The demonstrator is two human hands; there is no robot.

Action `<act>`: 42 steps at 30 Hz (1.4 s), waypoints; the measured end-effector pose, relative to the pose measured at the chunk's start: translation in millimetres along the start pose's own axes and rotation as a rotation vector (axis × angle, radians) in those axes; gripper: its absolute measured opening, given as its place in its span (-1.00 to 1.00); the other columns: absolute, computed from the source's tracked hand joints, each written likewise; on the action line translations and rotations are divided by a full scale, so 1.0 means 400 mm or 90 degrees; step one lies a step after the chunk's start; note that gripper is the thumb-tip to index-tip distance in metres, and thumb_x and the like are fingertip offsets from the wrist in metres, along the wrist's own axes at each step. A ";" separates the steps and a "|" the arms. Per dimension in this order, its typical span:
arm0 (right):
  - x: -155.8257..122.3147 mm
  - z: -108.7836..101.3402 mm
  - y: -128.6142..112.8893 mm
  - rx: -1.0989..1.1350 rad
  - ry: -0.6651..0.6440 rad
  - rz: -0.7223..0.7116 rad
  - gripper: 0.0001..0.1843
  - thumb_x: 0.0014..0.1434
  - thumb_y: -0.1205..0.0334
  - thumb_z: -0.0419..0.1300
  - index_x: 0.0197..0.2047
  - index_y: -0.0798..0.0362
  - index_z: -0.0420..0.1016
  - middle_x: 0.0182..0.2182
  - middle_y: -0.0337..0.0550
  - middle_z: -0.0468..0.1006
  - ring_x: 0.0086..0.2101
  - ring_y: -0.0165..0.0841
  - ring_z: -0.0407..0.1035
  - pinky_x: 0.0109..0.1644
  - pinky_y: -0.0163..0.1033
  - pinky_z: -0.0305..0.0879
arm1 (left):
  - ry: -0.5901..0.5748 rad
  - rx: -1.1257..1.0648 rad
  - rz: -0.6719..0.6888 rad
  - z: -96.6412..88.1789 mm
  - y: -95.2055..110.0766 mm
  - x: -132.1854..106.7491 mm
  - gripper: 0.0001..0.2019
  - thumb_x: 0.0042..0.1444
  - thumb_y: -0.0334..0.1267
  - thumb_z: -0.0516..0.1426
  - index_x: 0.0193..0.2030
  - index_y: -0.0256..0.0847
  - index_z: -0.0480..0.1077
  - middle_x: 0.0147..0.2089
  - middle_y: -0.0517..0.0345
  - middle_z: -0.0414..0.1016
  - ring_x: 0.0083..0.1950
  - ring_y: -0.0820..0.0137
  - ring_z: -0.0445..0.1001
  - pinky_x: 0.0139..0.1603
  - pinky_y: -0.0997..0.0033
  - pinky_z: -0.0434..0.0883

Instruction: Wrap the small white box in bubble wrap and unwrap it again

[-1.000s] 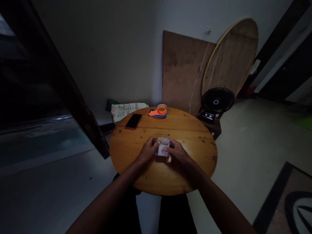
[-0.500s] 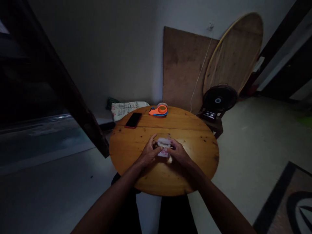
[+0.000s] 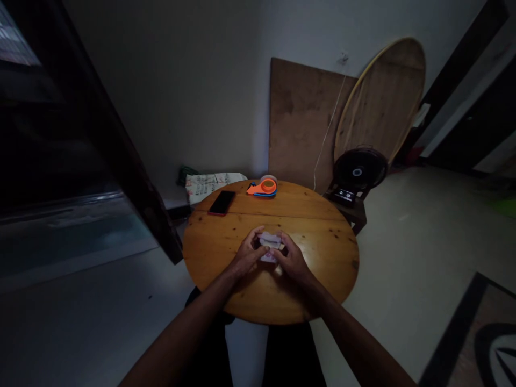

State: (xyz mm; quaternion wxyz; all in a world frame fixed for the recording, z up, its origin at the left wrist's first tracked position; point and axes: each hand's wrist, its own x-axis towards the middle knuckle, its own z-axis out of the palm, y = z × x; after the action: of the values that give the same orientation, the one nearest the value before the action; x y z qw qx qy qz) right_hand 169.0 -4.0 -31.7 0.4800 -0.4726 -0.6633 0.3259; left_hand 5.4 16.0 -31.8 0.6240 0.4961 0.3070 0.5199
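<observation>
A small pale box (image 3: pixel 270 242) with pinkish marks on its near side is held between my two hands, over the near middle of a round wooden table (image 3: pixel 217 252). My left hand (image 3: pixel 248 255) grips its left side, with the thumb across the front. From the right, my right hand (image 3: pixel 293 259) holds the other side, its thumb also on the front and a finger at the upper edge. The box's top looks parted, with a flap-like piece standing at the back. Its underside is hidden, and I cannot tell what is inside.
Near the table's far edge sit an orange and blue tape dispenser (image 3: pixel 264 188) and a dark phone (image 3: pixel 222 202) with a red edge. A printed white sack (image 3: pixel 212 184) lies behind. A black fan (image 3: pixel 358 169) stands on a small stool at right; boards (image 3: pixel 306 118) lean on the wall.
The view has shifted slightly, with the wall and boards lower in the picture. Both hands keep hold of the box; the right fingers have moved a little up its side.
</observation>
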 end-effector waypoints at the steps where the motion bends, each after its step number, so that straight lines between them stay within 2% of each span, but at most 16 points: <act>1: 0.000 -0.001 0.000 0.002 0.001 0.005 -0.42 0.06 0.14 0.21 0.15 0.08 0.27 0.03 0.01 0.46 0.01 -0.21 0.37 0.12 -0.08 0.27 | 0.000 0.000 -0.002 0.002 0.004 -0.002 -0.29 -0.11 -0.29 0.30 0.22 -0.23 0.19 0.03 -0.03 0.43 0.01 0.30 0.43 -0.01 0.38 0.38; 7: -0.001 0.000 0.002 0.029 0.013 0.034 -0.40 0.04 0.10 0.24 0.14 0.06 0.29 0.02 0.00 0.47 0.00 -0.18 0.37 0.10 -0.09 0.29 | 0.005 -0.018 -0.032 0.012 0.029 -0.012 -0.20 -0.11 -0.26 0.31 0.28 -0.20 0.10 0.06 -0.06 0.40 -0.01 0.30 0.45 -0.09 0.40 0.42; 12: -0.004 -0.001 -0.006 0.041 -0.005 0.055 -0.42 0.07 0.06 0.21 0.15 0.05 0.30 -0.01 -0.02 0.49 -0.02 -0.18 0.39 0.07 -0.09 0.31 | -0.010 -0.018 -0.038 0.003 0.016 0.001 -0.16 -0.09 -0.24 0.31 0.32 -0.22 0.04 0.01 -0.06 0.44 -0.05 0.30 0.46 -0.10 0.39 0.41; 15: -0.005 -0.008 -0.008 0.097 -0.017 0.067 -0.44 0.13 0.04 0.16 0.17 0.04 0.27 0.02 -0.01 0.47 -0.05 -0.21 0.40 0.04 -0.10 0.34 | -0.022 -0.037 -0.046 -0.002 0.007 0.006 -0.11 -0.09 -0.26 0.31 0.35 -0.18 -0.03 0.03 -0.06 0.44 -0.07 0.32 0.47 -0.13 0.39 0.42; 20: 0.005 -0.026 -0.005 0.160 0.075 0.087 -0.54 0.07 0.05 0.21 0.02 0.03 0.37 -0.02 -0.04 0.49 -0.02 -0.20 0.38 0.08 -0.09 0.30 | -0.024 -0.065 -0.049 -0.002 0.004 0.004 -0.05 -0.13 -0.28 0.33 0.37 -0.19 -0.08 0.01 -0.05 0.44 -0.10 0.31 0.48 -0.17 0.38 0.44; 22: 0.013 -0.032 -0.010 0.169 0.076 0.091 -0.60 0.04 0.06 0.23 -0.07 0.05 0.42 -0.08 -0.04 0.51 -0.06 -0.21 0.39 0.04 -0.11 0.31 | -0.027 -0.067 -0.042 0.000 0.007 0.000 -0.06 -0.13 -0.29 0.32 0.36 -0.19 -0.07 0.01 -0.04 0.44 -0.09 0.31 0.48 -0.16 0.38 0.43; 28: 0.048 -0.047 -0.044 0.074 0.052 0.097 -0.73 0.03 0.07 0.23 -0.27 0.08 0.51 -0.31 -0.13 0.54 -0.28 -0.28 0.40 -0.15 -0.20 0.32 | -0.043 -0.054 -0.040 0.004 0.017 -0.007 -0.09 -0.11 -0.31 0.31 0.36 -0.19 -0.04 0.03 -0.06 0.43 -0.05 0.30 0.46 -0.13 0.40 0.42; 32: 0.071 -0.050 -0.053 0.046 0.029 0.076 -0.72 0.09 0.04 0.15 -0.40 0.08 0.49 -0.47 -0.22 0.48 -0.40 -0.36 0.33 -0.27 -0.28 0.27 | -0.060 -0.044 -0.026 -0.002 0.010 -0.005 -0.14 -0.09 -0.32 0.30 0.34 -0.18 0.01 0.06 -0.07 0.43 -0.03 0.30 0.46 -0.11 0.40 0.42; 42: 0.044 -0.029 -0.083 0.012 0.013 0.063 -0.71 0.12 0.04 0.14 -0.37 0.08 0.54 -0.46 -0.20 0.51 -0.42 -0.34 0.34 -0.31 -0.28 0.25 | -0.083 -0.070 -0.028 -0.007 -0.001 0.001 -0.11 -0.07 -0.27 0.30 0.37 -0.20 -0.06 0.02 -0.07 0.44 -0.07 0.32 0.48 -0.10 0.37 0.42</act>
State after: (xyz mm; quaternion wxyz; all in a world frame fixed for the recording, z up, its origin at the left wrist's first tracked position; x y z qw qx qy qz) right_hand 167.9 0.9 7.3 0.4743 -0.5036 -0.6313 0.3506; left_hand 3.2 17.3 -32.9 0.6804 0.4870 0.2474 0.4885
